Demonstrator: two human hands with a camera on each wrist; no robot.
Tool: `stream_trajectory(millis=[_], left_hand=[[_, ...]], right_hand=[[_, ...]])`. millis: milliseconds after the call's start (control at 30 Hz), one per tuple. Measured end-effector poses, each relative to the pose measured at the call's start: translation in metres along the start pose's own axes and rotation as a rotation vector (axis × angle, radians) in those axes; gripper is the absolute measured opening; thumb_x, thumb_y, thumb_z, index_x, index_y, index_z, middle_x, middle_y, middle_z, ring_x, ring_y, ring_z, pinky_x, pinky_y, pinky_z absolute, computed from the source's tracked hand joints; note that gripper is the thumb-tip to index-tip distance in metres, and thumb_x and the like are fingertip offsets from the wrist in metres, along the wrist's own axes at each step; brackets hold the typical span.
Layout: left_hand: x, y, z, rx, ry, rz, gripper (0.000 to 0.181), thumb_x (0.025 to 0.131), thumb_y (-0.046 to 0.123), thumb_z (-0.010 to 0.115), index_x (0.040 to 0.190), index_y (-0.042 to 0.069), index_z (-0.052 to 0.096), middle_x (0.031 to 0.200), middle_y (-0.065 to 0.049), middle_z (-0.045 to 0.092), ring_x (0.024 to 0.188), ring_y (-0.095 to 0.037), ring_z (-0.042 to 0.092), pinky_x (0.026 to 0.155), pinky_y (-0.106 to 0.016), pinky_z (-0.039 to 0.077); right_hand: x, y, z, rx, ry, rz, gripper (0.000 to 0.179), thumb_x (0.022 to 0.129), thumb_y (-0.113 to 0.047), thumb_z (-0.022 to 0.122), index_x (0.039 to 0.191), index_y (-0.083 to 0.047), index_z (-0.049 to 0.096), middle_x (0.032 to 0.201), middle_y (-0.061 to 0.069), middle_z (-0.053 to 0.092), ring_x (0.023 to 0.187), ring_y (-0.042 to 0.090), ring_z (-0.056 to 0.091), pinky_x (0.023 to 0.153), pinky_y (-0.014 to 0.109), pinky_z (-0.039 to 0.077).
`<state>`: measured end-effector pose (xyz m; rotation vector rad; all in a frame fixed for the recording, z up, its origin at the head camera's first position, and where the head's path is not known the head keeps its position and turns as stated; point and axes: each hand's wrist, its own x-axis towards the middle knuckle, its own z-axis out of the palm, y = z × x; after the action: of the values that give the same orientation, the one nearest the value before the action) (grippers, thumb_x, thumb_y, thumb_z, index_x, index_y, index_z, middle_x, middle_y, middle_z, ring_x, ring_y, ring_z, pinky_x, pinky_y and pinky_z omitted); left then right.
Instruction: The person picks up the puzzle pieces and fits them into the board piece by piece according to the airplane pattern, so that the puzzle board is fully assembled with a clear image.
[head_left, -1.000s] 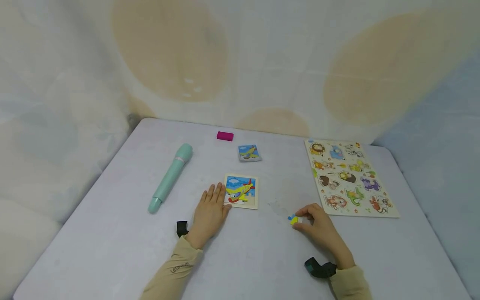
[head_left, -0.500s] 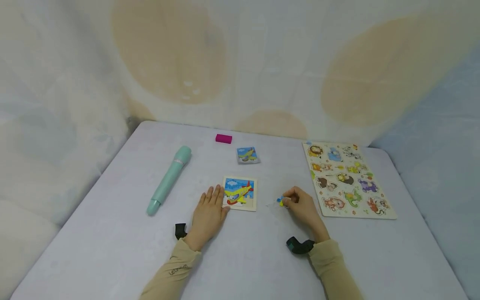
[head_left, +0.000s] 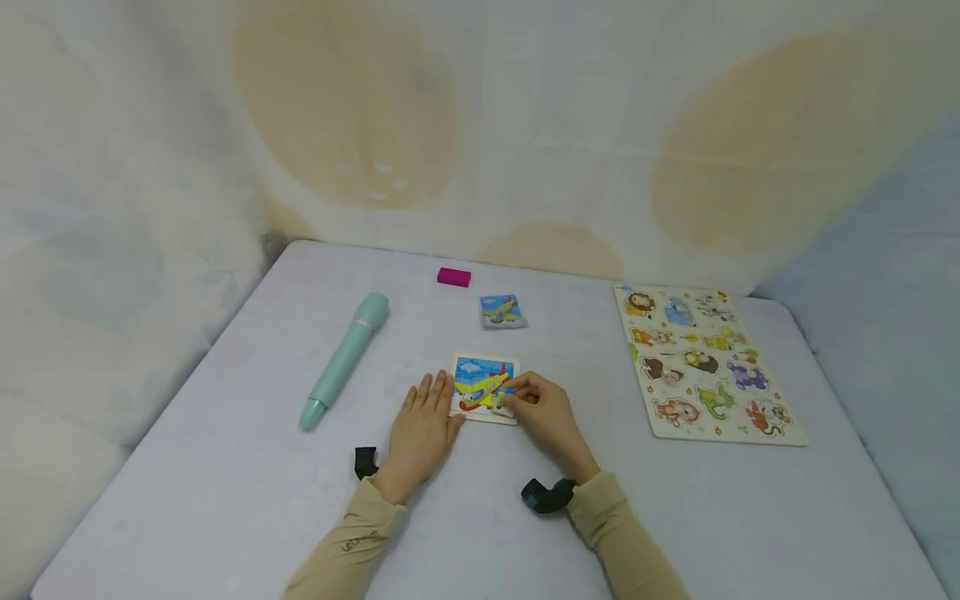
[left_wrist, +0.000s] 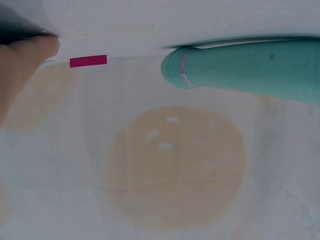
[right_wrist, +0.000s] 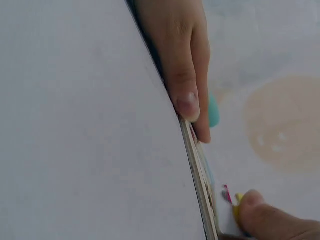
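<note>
A small square jigsaw puzzle of a yellow airplane (head_left: 470,367) lies in a pale wooden frame at the middle of the table. My left hand (head_left: 420,433) rests flat with straight fingers, its fingertips and thumb at the frame's left side. Thumb and index finger of my right hand (head_left: 553,418) pinch a small puzzle piece (head_left: 502,399), over the puzzle's lower right corner. Seen edge-on in the right wrist view, the wooden frame (right_wrist: 196,170) has the left thumb (right_wrist: 186,95) at its near end; the yellow of the piece (right_wrist: 236,212) shows beside the right thumb (right_wrist: 267,220).
Left of the hands lies a mint-green microphone-shaped tube (head_left: 341,362). Behind the puzzle are a small packet with the same airplane picture (head_left: 502,311) and a magenta block (head_left: 453,277). A large animal puzzle board (head_left: 686,392) lies at the right.
My right hand has carried the puzzle piece leftward from the table's right-hand part to the puzzle's lower right corner. The left hand has stayed at the frame.
</note>
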<state>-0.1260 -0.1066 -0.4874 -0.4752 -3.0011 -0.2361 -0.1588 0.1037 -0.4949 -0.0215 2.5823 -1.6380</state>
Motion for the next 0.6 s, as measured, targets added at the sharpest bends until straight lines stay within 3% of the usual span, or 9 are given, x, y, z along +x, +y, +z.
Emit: stream_trajectory(millis=[200, 333, 433, 600], left_hand=[[-0.001, -0.001, -0.002, -0.008, 0.016, 0.013, 0.062, 0.099, 0.038, 0.051, 0.145, -0.003, 0.041, 0.151, -0.019, 0.041, 0.142, -0.036, 0.036, 0.116, -0.051, 0.032], [-0.001, -0.002, -0.002, -0.008, 0.026, 0.019, 0.061, 0.099, 0.037, 0.051, 0.144, -0.003, 0.041, 0.150, -0.019, 0.042, 0.142, -0.037, 0.037, 0.115, -0.051, 0.032], [0.000, -0.002, -0.001, -0.008, 0.032, 0.015, 0.061, 0.099, 0.037, 0.052, 0.144, -0.003, 0.042, 0.150, -0.019, 0.042, 0.142, -0.036, 0.037, 0.115, -0.051, 0.033], [0.005, 0.000, 0.002, -0.023, 0.018, 0.007, 0.062, 0.099, 0.038, 0.051, 0.146, -0.001, 0.040, 0.152, -0.017, 0.041, 0.143, -0.036, 0.035, 0.116, -0.051, 0.031]], right_hand=[[-0.001, -0.005, 0.010, -0.199, 0.047, -0.049, 0.019, 0.082, -0.025, 0.077, 0.099, -0.015, 0.073, 0.082, 0.000, 0.062, 0.073, 0.014, 0.049, 0.064, 0.024, 0.038], [0.001, -0.008, 0.013, -0.293, 0.061, -0.063, 0.025, 0.082, -0.029, 0.078, 0.103, -0.015, 0.075, 0.094, 0.003, 0.060, 0.075, 0.015, 0.048, 0.065, 0.025, 0.036], [0.002, -0.010, 0.012, -0.303, 0.065, -0.060, 0.028, 0.082, -0.030, 0.078, 0.105, -0.015, 0.075, 0.104, 0.006, 0.059, 0.081, 0.019, 0.052, 0.067, 0.029, 0.039], [0.003, -0.013, 0.007, -0.304, 0.075, -0.058, 0.033, 0.080, -0.024, 0.080, 0.109, -0.014, 0.070, 0.107, 0.007, 0.060, 0.096, 0.022, 0.057, 0.082, 0.037, 0.047]])
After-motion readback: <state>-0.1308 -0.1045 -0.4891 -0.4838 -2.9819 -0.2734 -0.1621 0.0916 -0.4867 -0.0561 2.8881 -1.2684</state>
